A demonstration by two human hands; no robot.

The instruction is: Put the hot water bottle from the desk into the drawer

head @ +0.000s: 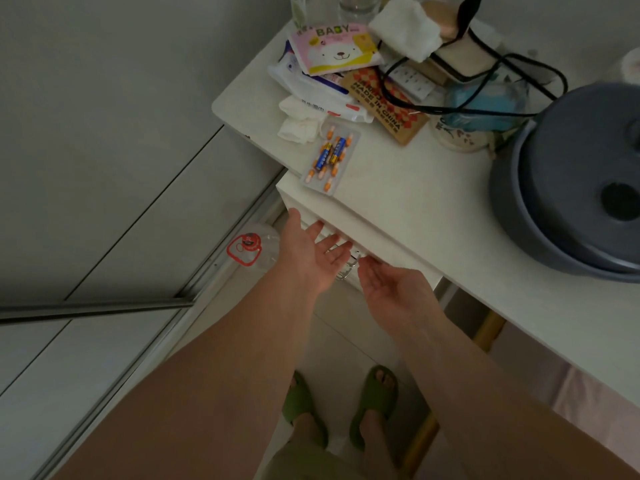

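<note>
The hot water bottle [485, 105] looks like the soft blue item with a black cord looped over it, lying at the back of the white desk [415, 188] among clutter. Below the desk's front edge is the white drawer front [374, 237]; I cannot tell whether it is pulled out at all. My left hand [311, 251] and my right hand [391, 289] are both palm up with the fingers apart. Their fingertips reach under the lower edge of the drawer front. Neither hand holds anything, and both are far from the bottle.
A large grey round container [571, 188] fills the desk's right side. A blister pack with batteries [329, 157] lies near the front edge, behind it wipes packs [336, 46] and tissues. On the floor stand a clear jug with a red cap [249, 247] and my feet in green slippers [374, 403].
</note>
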